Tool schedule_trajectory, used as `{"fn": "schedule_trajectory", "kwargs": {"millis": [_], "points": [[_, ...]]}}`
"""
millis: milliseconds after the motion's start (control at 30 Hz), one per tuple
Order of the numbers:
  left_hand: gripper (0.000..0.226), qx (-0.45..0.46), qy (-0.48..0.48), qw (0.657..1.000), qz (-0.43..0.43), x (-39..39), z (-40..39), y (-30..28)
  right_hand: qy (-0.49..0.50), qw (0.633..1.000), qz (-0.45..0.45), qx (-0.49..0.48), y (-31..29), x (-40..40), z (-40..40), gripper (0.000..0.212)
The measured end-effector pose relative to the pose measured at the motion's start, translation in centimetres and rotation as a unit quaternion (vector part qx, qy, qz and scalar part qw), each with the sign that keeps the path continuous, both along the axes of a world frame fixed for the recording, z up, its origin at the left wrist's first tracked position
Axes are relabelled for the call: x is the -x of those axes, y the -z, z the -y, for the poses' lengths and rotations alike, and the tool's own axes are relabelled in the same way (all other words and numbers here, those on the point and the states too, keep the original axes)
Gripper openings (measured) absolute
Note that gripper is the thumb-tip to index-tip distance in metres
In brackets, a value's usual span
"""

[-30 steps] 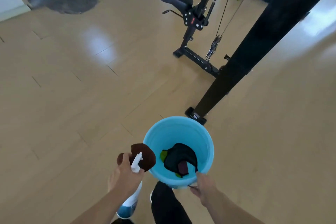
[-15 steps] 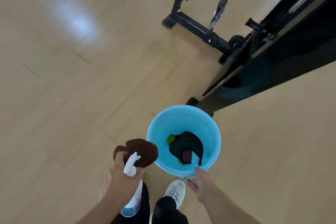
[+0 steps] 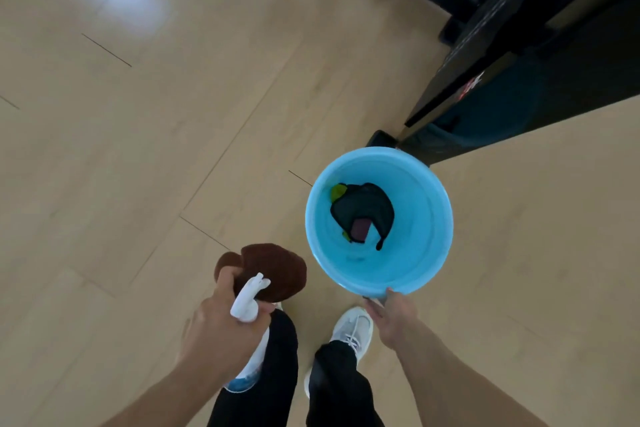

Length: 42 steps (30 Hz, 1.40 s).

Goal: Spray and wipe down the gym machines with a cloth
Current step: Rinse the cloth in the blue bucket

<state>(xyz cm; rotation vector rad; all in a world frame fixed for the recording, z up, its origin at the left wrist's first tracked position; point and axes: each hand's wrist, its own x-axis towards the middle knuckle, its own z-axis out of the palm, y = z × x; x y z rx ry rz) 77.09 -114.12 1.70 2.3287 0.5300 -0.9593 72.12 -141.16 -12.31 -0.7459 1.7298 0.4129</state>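
Your left hand [image 3: 221, 333] grips the spray bottle [image 3: 247, 329] plus brown cloth [image 3: 273, 270]; your right hand [image 3: 393, 315] is curled on the handle of the blue bucket [image 3: 433, 184], spare rags inside. Over the last second you've closed on the black machine frame [image 3: 519, 80], bucket now just beside its foot. You're in range, though nothing looks sprayed or wiped yet.

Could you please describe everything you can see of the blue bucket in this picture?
The blue bucket is round, light blue and looks like smooth plastic. It is seen from above, upright, in front of the person's feet, next to the black machine frame. Inside lie dark cloths with a green piece and a maroon piece among them. The right hand holds it at the near rim, seemingly by a thin handle.
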Motion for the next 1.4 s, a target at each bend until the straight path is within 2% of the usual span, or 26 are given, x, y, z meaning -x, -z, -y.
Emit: {"fn": "schedule_trajectory", "kwargs": {"millis": [67, 133, 200, 233, 300, 333, 367, 400, 500, 567, 633, 700, 767, 833, 900, 933, 1033, 1133, 1200, 1233, 1333, 1400], "points": [[0.041, -0.001, 0.0, 1.0, 0.0, -0.2, 0.0, -0.4, -0.061, 0.998, -0.013, 0.011, 0.8, 0.3, 0.3, 0.041], [0.04, 0.002, 0.007, 1.0, -0.003, -0.6, 0.5, -1.6, 0.002, 1.0, -0.005, 0.017, -1.9, 0.1, -0.4, 0.035], [0.037, 0.005, 0.013, 1.0, 0.001, -1.1, 1.2, -3.6, -0.075, 0.997, 0.001, 0.01, -5.2, -0.5, -1.7, 0.036], [0.04, 0.008, 0.013, 1.0, 0.001, -1.3, 1.6, -4.8, -0.124, 0.991, 0.038, 0.016, -7.0, -1.3, -2.5, 0.039], [0.054, 0.02, 0.014, 1.0, 0.0, -1.8, 2.3, -8.4, -0.265, 0.951, 0.155, 0.024, -12.5, -3.2, -4.4, 0.05], [0.059, 0.034, 0.014, 0.999, -0.001, -1.9, 2.5, -10.2, -0.321, 0.92, 0.223, 0.012, -15.9, -4.4, -5.4, 0.062], [0.063, 0.056, 0.013, 0.998, 0.001, -2.0, 2.7, -12.1, -0.35, 0.896, 0.273, -0.018, -19.1, -5.6, -6.1, 0.074], [0.066, 0.084, 0.013, 0.996, 0.001, -2.5, 2.8, -14.8, -0.387, 0.865, 0.316, -0.042, -22.8, -6.8, -6.5, 0.077], [0.054, 0.186, 0.034, 0.982, 0.008, -3.8, 2.7, -21.8, -0.495, 0.78, 0.378, -0.053, -31.3, -9.6, -6.8, 0.067], [0.043, 0.216, 0.025, 0.975, 0.039, -4.5, 2.1, -27.3, -0.53, 0.757, 0.382, -0.019, -37.4, -10.8, -6.8, 0.059], [0.041, 0.24, -0.007, 0.966, 0.093, -4.7, 1.6, -31.8, -0.548, 0.74, 0.389, 0.013, -42.4, -11.8, -7.4, 0.046], [0.044, 0.257, -0.044, 0.955, 0.144, -4.8, 1.3, -35.4, -0.529, 0.746, 0.404, 0.022, -46.5, -12.6, -8.4, 0.029], [0.047, 0.258, -0.06, 0.948, 0.177, -5.2, -0.1, -38.0, -0.5, 0.759, 0.416, 0.023, -49.7, -13.6, -9.7, 0.023], [0.053, 0.263, -0.08, 0.944, 0.184, -6.4, -1.8, -39.4, -0.489, 0.759, 0.429, 0.015, -51.4, -15.0, -11.0, 0.036], [0.045, 0.29, -0.096, 0.936, 0.178, -8.3, -4.2, -40.7, -0.491, 0.753, 0.438, 0.018, -51.8, -17.1, -12.8, 0.056], [0.042, 0.3, -0.105, 0.931, 0.18, -9.5, -5.6, -41.1, -0.488, 0.754, 0.439, 0.032, -51.8, -18.5, -14.0, 0.059], [0.038, 0.291, -0.107, 0.932, 0.19, -14.1, -10.0, -42.1, -0.453, 0.775, 0.426, 0.114, -51.5, -23.1, -19.2, 0.043], [0.039, 0.247, -0.059, 0.949, 0.19, -18.8, -13.8, -43.3, -0.377, 0.821, 0.414, 0.11, -51.4, -26.7, -24.4, 0.042], [0.036, 0.207, -0.002, 0.956, 0.206, -22.4, -16.4, -44.3, -0.319, 0.857, 0.401, 0.055, -51.3, -28.8, -28.0, 0.047], [0.034, 0.189, 0.036, 0.959, 0.208, -24.1, -17.4, -45.3, -0.29, 0.872, 0.395, -0.003, -51.8, -29.8, -29.6, 0.05], [0.037, 0.084, 0.213, 0.953, 0.196, -29.6, -19.7, -47.3, -0.215, 0.876, 0.391, -0.182, -53.0, -32.8, -33.6, 0.064], [0.041, 0.046, 0.285, 0.941, 0.176, -32.9, -20.9, -47.9, -0.163, 0.869, 0.401, -0.241, -54.0, -34.9, -35.9, 0.06]]}}
